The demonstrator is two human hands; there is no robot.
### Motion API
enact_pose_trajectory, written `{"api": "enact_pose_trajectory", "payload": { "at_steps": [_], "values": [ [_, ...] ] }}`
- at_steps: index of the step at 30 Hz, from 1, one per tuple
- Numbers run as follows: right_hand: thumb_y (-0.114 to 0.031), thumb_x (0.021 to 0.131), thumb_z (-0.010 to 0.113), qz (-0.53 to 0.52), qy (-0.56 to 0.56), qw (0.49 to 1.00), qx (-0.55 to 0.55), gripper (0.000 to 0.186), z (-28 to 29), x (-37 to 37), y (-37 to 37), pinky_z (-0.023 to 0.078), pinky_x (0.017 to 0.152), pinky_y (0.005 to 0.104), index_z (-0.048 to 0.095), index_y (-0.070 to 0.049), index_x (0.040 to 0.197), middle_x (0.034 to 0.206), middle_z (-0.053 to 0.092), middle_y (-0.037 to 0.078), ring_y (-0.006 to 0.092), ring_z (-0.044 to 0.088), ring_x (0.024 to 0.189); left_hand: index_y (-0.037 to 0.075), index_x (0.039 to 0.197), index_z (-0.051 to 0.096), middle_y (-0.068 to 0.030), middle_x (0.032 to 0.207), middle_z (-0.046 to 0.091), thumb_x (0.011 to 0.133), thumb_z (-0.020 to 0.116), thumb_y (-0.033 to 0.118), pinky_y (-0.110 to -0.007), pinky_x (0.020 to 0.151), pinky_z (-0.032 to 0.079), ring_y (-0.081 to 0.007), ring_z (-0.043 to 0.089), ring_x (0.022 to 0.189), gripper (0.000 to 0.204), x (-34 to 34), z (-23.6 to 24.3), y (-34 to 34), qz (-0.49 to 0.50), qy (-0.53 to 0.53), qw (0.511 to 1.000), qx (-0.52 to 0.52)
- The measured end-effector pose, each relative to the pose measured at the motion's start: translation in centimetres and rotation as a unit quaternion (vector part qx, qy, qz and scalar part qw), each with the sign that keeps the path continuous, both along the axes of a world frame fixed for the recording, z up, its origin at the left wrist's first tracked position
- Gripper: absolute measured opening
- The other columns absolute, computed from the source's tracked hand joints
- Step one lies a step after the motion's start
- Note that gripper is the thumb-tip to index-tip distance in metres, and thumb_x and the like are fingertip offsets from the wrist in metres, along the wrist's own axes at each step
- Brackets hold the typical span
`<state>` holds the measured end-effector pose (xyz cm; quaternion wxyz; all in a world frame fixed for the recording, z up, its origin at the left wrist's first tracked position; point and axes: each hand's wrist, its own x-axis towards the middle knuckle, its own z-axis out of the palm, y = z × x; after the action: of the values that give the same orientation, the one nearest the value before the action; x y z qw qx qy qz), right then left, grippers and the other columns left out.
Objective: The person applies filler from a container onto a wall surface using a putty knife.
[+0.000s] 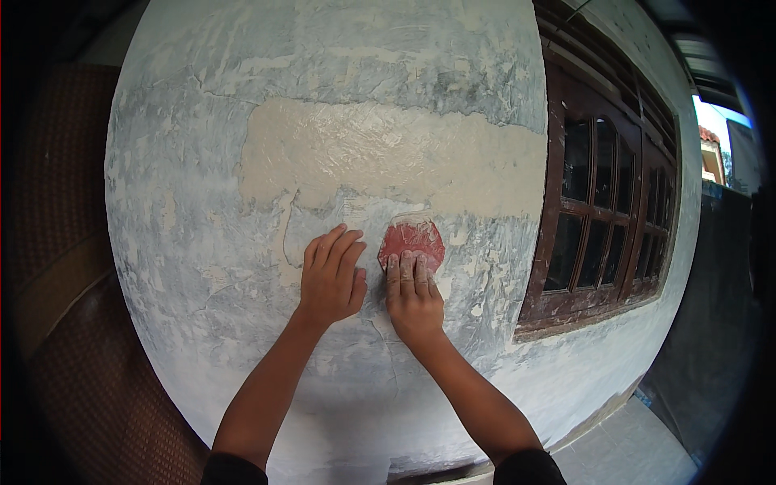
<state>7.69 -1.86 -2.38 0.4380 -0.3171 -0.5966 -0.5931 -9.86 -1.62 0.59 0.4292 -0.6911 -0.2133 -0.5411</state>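
Note:
My right hand [415, 295] presses a red, roughly hexagonal putty spreader [412, 241] against the wall, its fingers laid flat over the lower part. Whitish paste smears the spreader's upper edge and the fingertips. The thumb is hidden. Beside it, my left hand [330, 279] rests at the wall with loosely bent fingers and the thumb apart, holding nothing. Around both hands the grey-white wall [186, 210] is rough and streaked with filler. Just above them runs a broad band of wet, cream-coloured putty [388, 153], shiny in places.
On the right, a dark brown wooden window [598, 202] with several glass panes is set in the wall. Brown woven-patterned panels [77, 162] stand at the left. A pale ledge or floor [630, 444] shows at the lower right, below the wall's bottom edge.

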Motion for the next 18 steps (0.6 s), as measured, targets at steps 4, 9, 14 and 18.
{"api": "enact_pose_trajectory", "payload": {
  "at_steps": [4,9,14,18],
  "values": [
    [-0.011,0.086,0.062,0.004,-0.02,1.0,-0.001,0.039,-0.8,0.6,-0.2,0.058,0.085,0.0449,0.065,0.008,0.119,0.119,0.065,0.029,0.0422,0.068,0.104,0.002,0.121,0.052,-0.017,0.128,0.054,0.078,0.06,0.01,-0.051,0.102,0.033,-0.0374,0.048,0.124,0.044,0.5,1.2,0.4,0.001,-0.035,0.999,0.024],
    [-0.011,0.084,0.061,0.039,-0.059,0.997,-0.032,0.036,-1.5,4.5,-3.7,0.057,0.089,0.0453,0.069,0.003,0.116,0.119,0.068,0.023,0.0388,0.068,0.106,0.002,0.12,0.051,-0.018,0.129,0.051,0.077,0.061,0.011,-0.052,0.101,0.032,-0.038,0.048,0.124,0.044,1.6,1.1,0.4,0.014,-0.036,0.998,0.053],
    [0.004,0.074,0.064,0.174,-0.021,0.972,-0.158,0.043,6.2,7.4,-10.0,0.056,0.081,0.042,0.066,-0.002,0.116,0.098,0.07,0.016,0.0313,0.07,0.093,0.004,0.111,0.057,-0.0157,0.127,0.054,0.08,0.06,0.017,-0.049,0.102,0.035,-0.0339,0.048,0.126,0.033,1.1,0.4,0.7,0.059,-0.022,0.997,0.046],
    [0.011,0.079,0.057,0.332,0.08,0.905,-0.255,0.04,13.7,9.1,-8.7,0.052,0.079,0.0394,0.054,0.0,0.118,0.092,0.067,0.02,0.037,0.067,0.088,0.003,0.114,0.053,-0.0171,0.127,0.053,0.077,0.062,0.013,-0.051,0.1,0.035,-0.0371,0.049,0.125,0.04,1.7,0.5,0.8,0.037,-0.002,0.999,0.036]
  ]
}}
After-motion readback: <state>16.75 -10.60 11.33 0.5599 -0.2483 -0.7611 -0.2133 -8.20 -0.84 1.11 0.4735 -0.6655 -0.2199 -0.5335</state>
